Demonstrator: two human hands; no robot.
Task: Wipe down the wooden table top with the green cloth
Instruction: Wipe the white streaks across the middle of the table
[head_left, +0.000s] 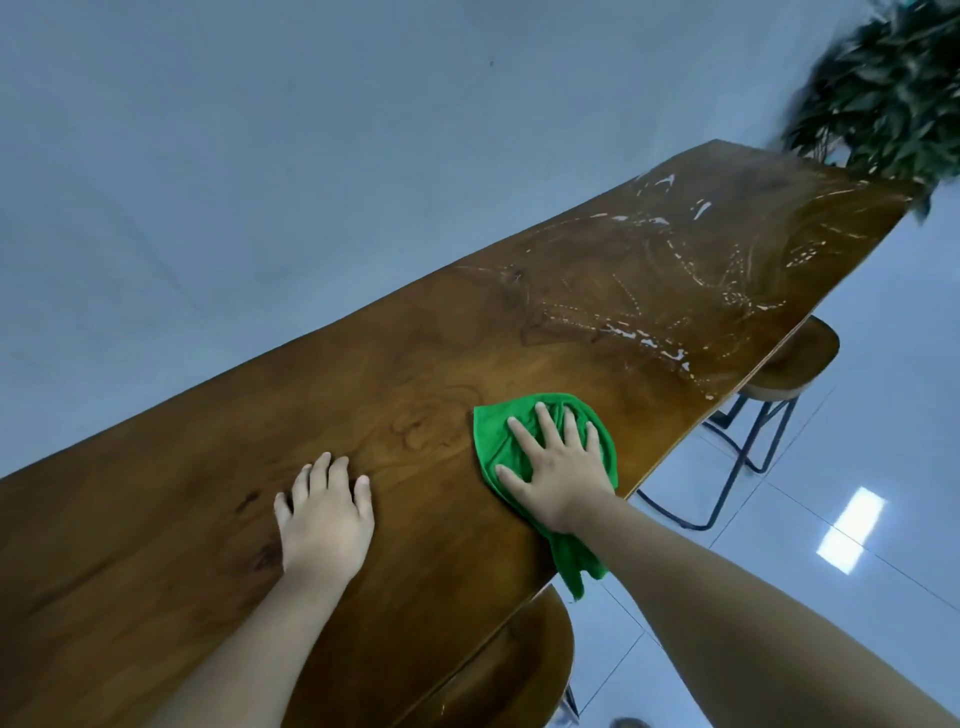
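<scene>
Wooden table top (426, 364) stretches away from the viewer. Nearest, the left hand (324, 519) rests flat, fingers loosely spread, probably bracing. Just beyond, the right hand (558, 467) presses the green cloth (493, 431) down near the edge, fingers splayed for wide contact. Farther off, wet streaks (654, 338) glisten beside a plant (883, 98).
</scene>
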